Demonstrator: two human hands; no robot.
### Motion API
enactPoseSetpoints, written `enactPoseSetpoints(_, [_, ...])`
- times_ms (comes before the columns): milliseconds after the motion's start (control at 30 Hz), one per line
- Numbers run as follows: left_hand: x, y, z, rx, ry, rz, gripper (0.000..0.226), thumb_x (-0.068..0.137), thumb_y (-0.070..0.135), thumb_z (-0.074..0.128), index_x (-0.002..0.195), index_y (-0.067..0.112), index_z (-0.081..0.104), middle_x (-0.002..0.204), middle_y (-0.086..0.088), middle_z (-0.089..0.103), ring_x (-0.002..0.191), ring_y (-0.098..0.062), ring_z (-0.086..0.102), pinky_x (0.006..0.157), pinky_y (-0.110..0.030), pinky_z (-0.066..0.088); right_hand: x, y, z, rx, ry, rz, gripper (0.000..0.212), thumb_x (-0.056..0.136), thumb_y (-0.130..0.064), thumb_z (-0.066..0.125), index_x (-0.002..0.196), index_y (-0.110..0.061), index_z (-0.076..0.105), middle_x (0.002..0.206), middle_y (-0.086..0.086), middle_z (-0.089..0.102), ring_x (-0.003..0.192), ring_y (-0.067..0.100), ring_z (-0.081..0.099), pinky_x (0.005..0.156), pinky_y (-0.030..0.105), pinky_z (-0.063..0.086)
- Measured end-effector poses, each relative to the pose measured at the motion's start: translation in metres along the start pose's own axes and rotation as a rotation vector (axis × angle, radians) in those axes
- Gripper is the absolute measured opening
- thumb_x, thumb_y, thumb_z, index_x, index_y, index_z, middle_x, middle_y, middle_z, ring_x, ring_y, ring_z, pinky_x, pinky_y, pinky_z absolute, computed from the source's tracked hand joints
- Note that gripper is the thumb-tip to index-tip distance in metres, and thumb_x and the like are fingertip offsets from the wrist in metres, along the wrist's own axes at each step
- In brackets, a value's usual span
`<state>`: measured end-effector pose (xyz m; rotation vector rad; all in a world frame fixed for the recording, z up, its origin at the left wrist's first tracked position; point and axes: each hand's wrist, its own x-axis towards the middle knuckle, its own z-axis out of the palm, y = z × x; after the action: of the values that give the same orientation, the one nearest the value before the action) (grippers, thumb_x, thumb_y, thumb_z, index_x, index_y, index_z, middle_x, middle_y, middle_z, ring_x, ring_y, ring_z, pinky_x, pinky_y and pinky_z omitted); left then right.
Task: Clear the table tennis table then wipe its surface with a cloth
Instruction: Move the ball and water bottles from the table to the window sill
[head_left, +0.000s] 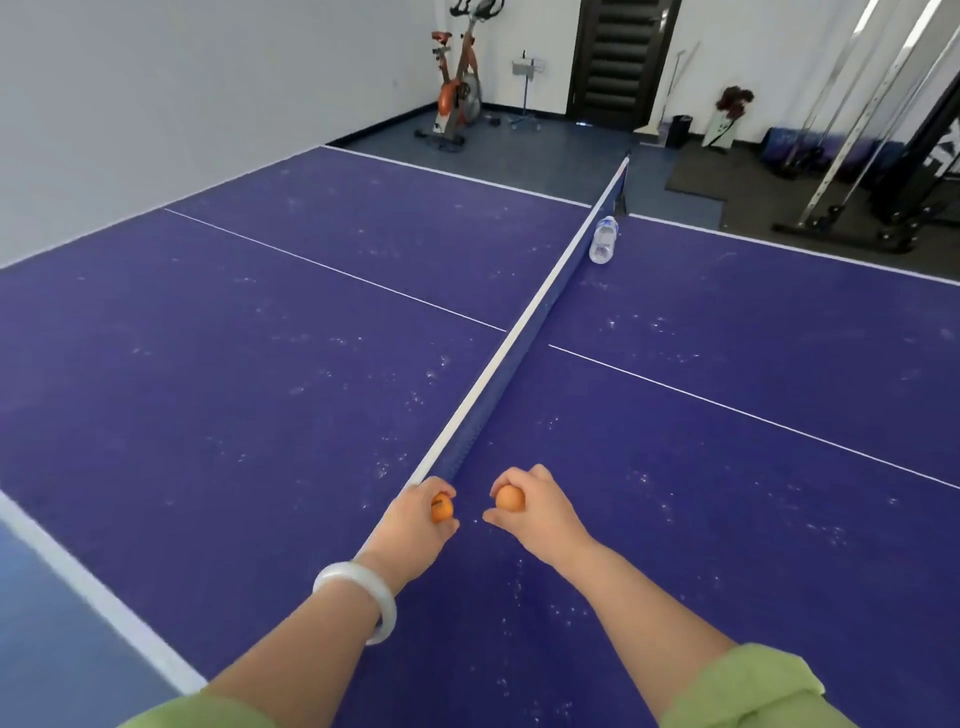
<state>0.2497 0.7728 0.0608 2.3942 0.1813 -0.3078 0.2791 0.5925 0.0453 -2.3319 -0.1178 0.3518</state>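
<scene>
- The left hand (415, 519) was curled round an orange ball (441, 510) — only part of the ball showed between the fingers and the thumb.
- The right hand (537, 506) held a second orange ball (510, 499), with bent fingers over the top of it and the thumb under it.
- The two hands were close together but not touching, low over the near part of the counter (234, 364).
- The left hand was right at the near end of the net (524, 332); I could not tell if it touched the net.
- The net ran across the purple-blue counter, from the hands to the far edge.
- A clear water bottle (604, 240) lay on its side on the counter, just beside the net near its far end, on the right side of it.
- The counter top had thin white lines and lots of little white specks all over it.
- A white bangle (358, 597) sat on the left wrist, and green sleeves (748, 691) were pushed up on both arms.
- Far away, past the counter, an orange exercise bike (457, 98) stood on the floor (395, 136) by a white wall (208, 78) — a dark door (618, 57) was off to its right.
</scene>
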Motion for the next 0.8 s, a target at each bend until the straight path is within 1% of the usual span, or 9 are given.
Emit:
enactPoseSetpoints(100, [-0.027,-0.034,-0.042,-0.025,0.084,-0.02,0.024,0.092,0.019,0.059,0.115,0.024,0.054,0.098,0.004,0.052,0.082,-0.015,0.054,0.077,-0.034,0.055,-0.012,-0.049,0.03,-0.035,-0.028,-0.106,0.023,0.084,-0.038,0.075,0.095,-0.035,0.055,0.101,-0.011,0.043,0.084,0.008,0.054,0.065,0.014,0.041])
enactPoseSetpoints(233, [-0.087,-0.107,-0.105,-0.073,0.181,-0.115,0.022,0.091,0.019,0.059,0.112,0.024,0.055,0.098,0.001,0.05,0.077,-0.014,0.054,0.064,-0.034,0.057,-0.032,-0.129,0.089,-0.1,-0.124,-0.237,0.023,0.082,-0.041,0.074,0.087,-0.033,0.054,0.097,-0.011,0.041,0.08,0.008,0.053,0.063,0.017,0.041])
enactPoseSetpoints(300, [-0.13,-0.156,-0.137,-0.087,0.245,-0.17,0.022,0.09,0.019,0.061,0.11,0.025,0.055,0.099,0.001,0.051,0.076,-0.014,0.053,0.067,-0.032,0.056,-0.05,-0.176,0.13,-0.154,-0.174,-0.304,0.023,0.083,-0.043,0.073,0.087,-0.031,0.054,0.097,-0.01,0.041,0.079,0.011,0.055,0.064,0.021,0.045])
enactPoseSetpoints(333, [-0.149,-0.179,-0.149,-0.092,0.264,-0.194,0.022,0.089,0.019,0.061,0.11,0.025,0.055,0.099,0.0,0.052,0.076,-0.015,0.053,0.067,-0.029,0.054,-0.059,-0.194,0.149,-0.17,-0.196,-0.331,0.024,0.083,-0.043,0.073,0.087,-0.03,0.054,0.097,-0.008,0.042,0.079,0.012,0.055,0.065,0.023,0.047])
enactPoseSetpoints(433, [-0.226,-0.256,-0.188,-0.106,0.325,-0.285,0.024,0.087,0.017,0.059,0.11,0.023,0.057,0.103,-0.001,0.054,0.079,-0.015,0.054,0.054,-0.01,0.041,-0.096,-0.257,0.221,-0.198,-0.301,-0.426,0.023,0.083,-0.039,0.074,0.088,-0.025,0.056,0.099,-0.004,0.044,0.08,0.016,0.056,0.071,0.027,0.05])
enactPoseSetpoints(467, [-0.255,-0.284,-0.201,-0.101,0.353,-0.318,0.026,0.086,0.016,0.059,0.112,0.022,0.058,0.103,-0.001,0.053,0.081,-0.016,0.054,0.055,-0.008,0.038,-0.11,-0.279,0.248,-0.207,-0.34,-0.458,0.023,0.083,-0.037,0.075,0.088,-0.024,0.057,0.099,-0.003,0.044,0.079,0.015,0.056,0.069,0.026,0.05])
enactPoseSetpoints(533, [-0.314,-0.336,-0.223,-0.099,0.416,-0.397,0.029,0.086,0.015,0.059,0.115,0.019,0.058,0.104,0.0,0.052,0.087,-0.018,0.053,0.065,-0.016,0.039,-0.14,-0.321,0.305,-0.212,-0.423,-0.515,0.022,0.081,-0.035,0.076,0.088,-0.022,0.059,0.099,-0.002,0.044,0.079,0.013,0.054,0.063,0.022,0.046])
enactPoseSetpoints(600, [-0.371,-0.385,-0.24,-0.113,0.474,-0.485,0.029,0.087,0.016,0.058,0.115,0.019,0.058,0.105,0.0,0.052,0.089,-0.018,0.052,0.07,-0.022,0.039,-0.171,-0.36,0.362,-0.215,-0.492,-0.564,0.022,0.08,-0.033,0.077,0.087,-0.022,0.06,0.099,-0.002,0.044,0.079,0.01,0.053,0.063,0.019,0.044])
enactPoseSetpoints(800, [-0.506,-0.498,-0.275,-0.172,0.617,-0.699,0.026,0.086,0.018,0.059,0.112,0.021,0.058,0.102,0.003,0.052,0.082,-0.014,0.052,0.052,-0.01,0.034,-0.247,-0.436,0.501,-0.278,-0.692,-0.635,0.023,0.079,-0.038,0.077,0.089,-0.025,0.061,0.097,-0.006,0.044,0.078,0.005,0.05,0.055,0.01,0.036])
